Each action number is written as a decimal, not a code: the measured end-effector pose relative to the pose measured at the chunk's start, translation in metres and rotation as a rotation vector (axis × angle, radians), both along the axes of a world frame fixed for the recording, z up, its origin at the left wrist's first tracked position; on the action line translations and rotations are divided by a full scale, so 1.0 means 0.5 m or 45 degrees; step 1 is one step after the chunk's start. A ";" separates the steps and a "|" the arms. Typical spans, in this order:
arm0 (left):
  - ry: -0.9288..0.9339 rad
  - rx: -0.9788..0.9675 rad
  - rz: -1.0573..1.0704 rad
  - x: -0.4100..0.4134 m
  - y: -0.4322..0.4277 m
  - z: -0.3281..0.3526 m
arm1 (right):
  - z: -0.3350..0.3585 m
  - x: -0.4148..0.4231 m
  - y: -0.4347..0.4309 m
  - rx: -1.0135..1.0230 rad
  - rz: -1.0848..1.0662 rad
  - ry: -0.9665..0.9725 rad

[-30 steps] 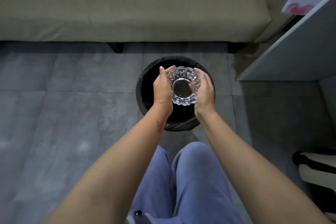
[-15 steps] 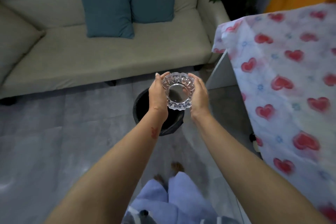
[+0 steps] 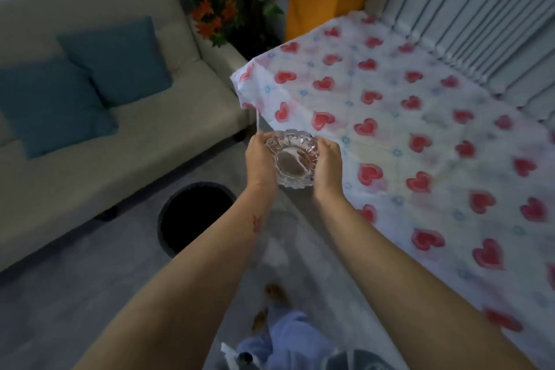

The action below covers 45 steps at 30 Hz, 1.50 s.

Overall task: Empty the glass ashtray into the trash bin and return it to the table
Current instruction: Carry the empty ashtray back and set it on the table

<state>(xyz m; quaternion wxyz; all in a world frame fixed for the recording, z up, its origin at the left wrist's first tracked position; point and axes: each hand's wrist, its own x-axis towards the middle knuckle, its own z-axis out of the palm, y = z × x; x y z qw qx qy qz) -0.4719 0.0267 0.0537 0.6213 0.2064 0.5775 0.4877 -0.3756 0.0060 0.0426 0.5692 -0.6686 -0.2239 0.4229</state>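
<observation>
The cut-glass ashtray (image 3: 293, 159) is upright in the air, held from both sides. My left hand (image 3: 260, 159) grips its left rim and my right hand (image 3: 328, 166) grips its right rim. It hangs at the near left edge of the table, whose white cloth with red hearts (image 3: 420, 135) fills the right of the view. The black round trash bin (image 3: 195, 216) stands on the floor to the lower left, apart from the ashtray. Its inside is dark.
A beige sofa (image 3: 90, 165) with two teal cushions (image 3: 90, 78) runs along the left. Orange flowers (image 3: 216, 15) and a yellow panel stand behind the table. A ribbed white wall borders the table's far right. Grey floor tiles and my feet lie below.
The ashtray has gone with both hands from over the bin up and rightward to the table's edge. The view has swung right, so the bin now lies to the lower left.
</observation>
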 end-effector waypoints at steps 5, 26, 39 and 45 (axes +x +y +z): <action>0.023 -0.003 -0.270 0.140 -0.037 0.018 | 0.006 0.127 -0.059 -0.032 -0.248 0.042; 0.276 0.109 -0.971 0.848 -0.129 -0.011 | -0.048 0.773 -0.214 -0.090 -0.890 0.185; 0.302 0.114 -1.066 1.042 -0.142 -0.115 | -0.164 0.963 -0.209 -0.204 -0.877 0.158; 0.424 0.242 -1.094 1.080 -0.118 -0.165 | -0.205 0.988 -0.176 -0.241 -0.934 0.192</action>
